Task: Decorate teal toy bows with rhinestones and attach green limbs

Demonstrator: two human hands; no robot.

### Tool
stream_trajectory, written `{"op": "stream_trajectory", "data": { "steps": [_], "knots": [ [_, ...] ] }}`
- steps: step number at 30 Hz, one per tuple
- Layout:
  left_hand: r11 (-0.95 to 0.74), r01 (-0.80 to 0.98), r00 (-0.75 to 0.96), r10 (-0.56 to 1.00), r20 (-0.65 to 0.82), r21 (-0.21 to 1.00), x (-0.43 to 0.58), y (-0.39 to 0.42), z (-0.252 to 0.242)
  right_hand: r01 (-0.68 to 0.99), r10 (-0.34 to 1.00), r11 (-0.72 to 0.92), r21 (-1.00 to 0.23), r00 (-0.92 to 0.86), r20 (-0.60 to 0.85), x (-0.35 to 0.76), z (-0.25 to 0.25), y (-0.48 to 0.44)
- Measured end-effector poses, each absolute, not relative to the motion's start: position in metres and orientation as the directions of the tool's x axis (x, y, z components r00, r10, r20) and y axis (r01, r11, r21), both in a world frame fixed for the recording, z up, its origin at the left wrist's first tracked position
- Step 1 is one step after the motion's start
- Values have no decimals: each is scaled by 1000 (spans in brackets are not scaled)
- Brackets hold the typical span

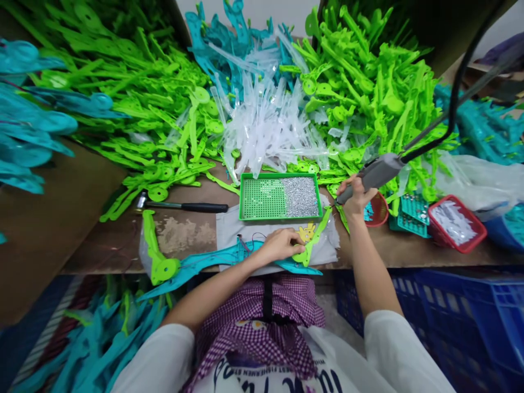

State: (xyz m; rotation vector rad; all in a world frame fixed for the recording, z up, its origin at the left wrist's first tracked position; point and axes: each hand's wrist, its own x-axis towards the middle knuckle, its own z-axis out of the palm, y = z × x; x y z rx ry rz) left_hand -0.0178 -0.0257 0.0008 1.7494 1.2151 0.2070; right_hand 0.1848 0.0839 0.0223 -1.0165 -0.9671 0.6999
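My right hand is wrapped round a grey electric screwdriver. The driver's tip meets the upper end of a lime-green plastic arm. At that arm's lower, round end, the fingers of my left hand are closed on it. Beneath my left wrist lies a long turquoise plastic piece with thin wires at its middle. A second green arm with clear plastic is attached at its left end. Just beyond my hands sits a green perforated tray holding many small silver screws.
A hammer lies left of the tray. Heaped green parts, clear plastic strips and turquoise parts cover the back. Red baskets stand at right, a blue crate below them. The driver's black cable hangs from above.
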Motion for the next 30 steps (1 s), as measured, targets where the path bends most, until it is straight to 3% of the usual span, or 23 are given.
{"op": "stream_trajectory", "data": {
  "steps": [6,9,12,16,30],
  "knots": [
    [-22,646,474,795,-379,763,-18,-25,4,-48,862,364,-930,396,317,183,39,80],
    [-15,656,477,783,-399,754,-18,-24,7,-132,812,466,-875,456,364,157,62,83],
    [-31,659,491,774,-399,751,-19,-23,9,-174,847,486,-857,336,412,109,71,94],
    [-15,640,491,777,-393,768,-19,-24,8,-65,938,328,-942,139,317,59,55,114],
    [-33,646,515,756,-404,763,-20,-22,9,-176,923,375,-910,162,349,48,24,127]
  ]
}}
